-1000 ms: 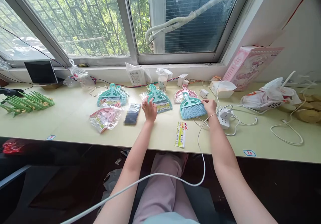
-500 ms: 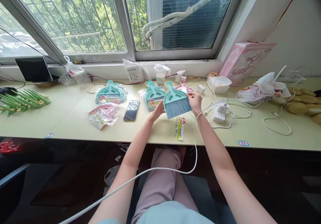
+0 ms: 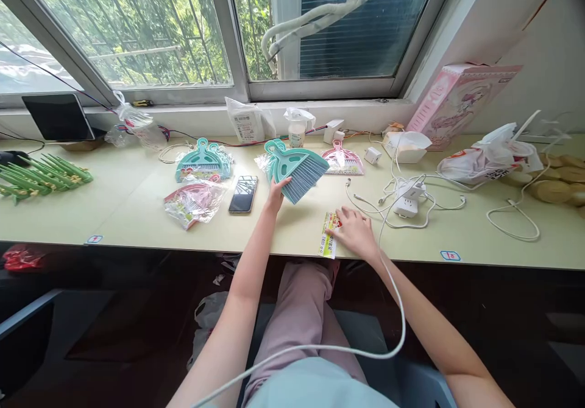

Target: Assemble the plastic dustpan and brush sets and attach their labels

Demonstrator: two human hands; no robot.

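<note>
My left hand (image 3: 275, 196) is closed on a teal hand broom and dustpan set (image 3: 301, 173), raised and tilted with its grey bristles toward the lower right. Behind it, partly hidden, lies clear plastic wrapping (image 3: 262, 162). At the table's front, the thumb and fingers of my right hand (image 3: 359, 232) are closed on a yellow-green and white label card (image 3: 328, 243), which lies at the table edge. A wrapped teal set (image 3: 203, 163), a bagged pink set (image 3: 194, 201) and another pink set (image 3: 342, 159) lie around my hands.
A phone (image 3: 243, 193) lies left of my left hand. White cables and a power strip (image 3: 406, 204) lie to the right, and one cable hangs across my right forearm. Green stalk-like pieces (image 3: 43, 176) are at far left, a white plastic bag (image 3: 489, 155) at right.
My right hand has let go of the teal broom and dustpan set and come down onto the label card. The set has tilted and moved left in my left hand; the card has shifted slightly toward me.
</note>
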